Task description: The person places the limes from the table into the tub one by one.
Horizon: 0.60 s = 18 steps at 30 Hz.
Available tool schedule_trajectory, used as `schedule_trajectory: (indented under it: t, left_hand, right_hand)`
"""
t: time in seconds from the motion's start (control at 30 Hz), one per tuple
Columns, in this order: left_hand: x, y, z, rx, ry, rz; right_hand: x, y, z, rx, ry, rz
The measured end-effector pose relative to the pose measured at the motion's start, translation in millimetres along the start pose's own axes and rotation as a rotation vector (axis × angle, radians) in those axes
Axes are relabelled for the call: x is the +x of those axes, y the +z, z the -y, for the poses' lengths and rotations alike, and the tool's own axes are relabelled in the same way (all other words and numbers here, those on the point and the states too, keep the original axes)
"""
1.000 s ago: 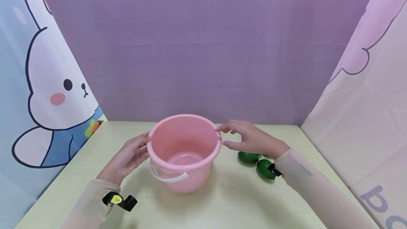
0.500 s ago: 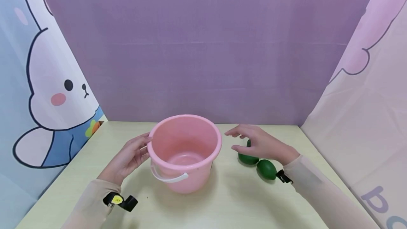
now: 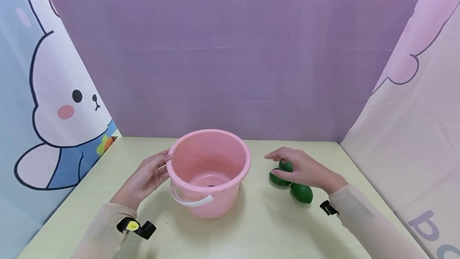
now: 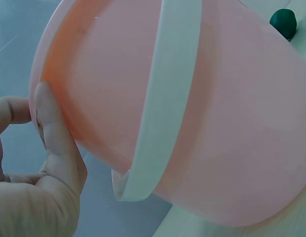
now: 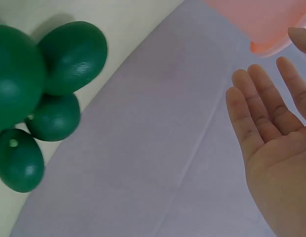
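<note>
"Hands?"
"Left hand (image 3: 145, 177) pinches pink bucket (image 3: 212, 203) by its edge, upright on table (image 3: 258, 231). Right hand (image 3: 306, 170) loose, grasping nothing, partly blocking green fruits (image 3: 302, 193)."
"Count?"
"Head shows three; right wrist, four."

From the head, well back, we look forward and down onto the counter (image 3: 201, 239), the bucket (image 3: 215, 201) low near mid-frame. At the left wrist we face the bucket's outer wall very near, tilted, the left hand (image 4: 44, 192) at lower left. At the right wrist we see the right hand (image 5: 276, 148) close, at right, before the purple backdrop (image 5: 143, 128). All three share the bucket and a green fruit (image 3: 301, 193) or more.
</note>
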<state>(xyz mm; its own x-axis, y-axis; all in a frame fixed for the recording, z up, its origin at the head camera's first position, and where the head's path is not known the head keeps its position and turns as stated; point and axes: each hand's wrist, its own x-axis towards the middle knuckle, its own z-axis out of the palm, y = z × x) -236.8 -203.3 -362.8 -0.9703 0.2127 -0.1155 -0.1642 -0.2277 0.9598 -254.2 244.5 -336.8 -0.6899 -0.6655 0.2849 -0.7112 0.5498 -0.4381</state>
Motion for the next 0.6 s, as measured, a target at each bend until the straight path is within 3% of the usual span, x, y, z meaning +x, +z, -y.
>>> schedule_trajectory:
  t: [0.27,0.6]
  left_hand:
    - [-0.8,-1.6,1.5,-0.008,0.017,0.01]
    - [-0.6,-1.7,1.5,-0.008,0.012,0.01]
  right_hand:
    - [-15.6,8,-14,0.004,0.059,-0.011]
    - [-31.6,17,-32,-0.028,0.048,-0.035]
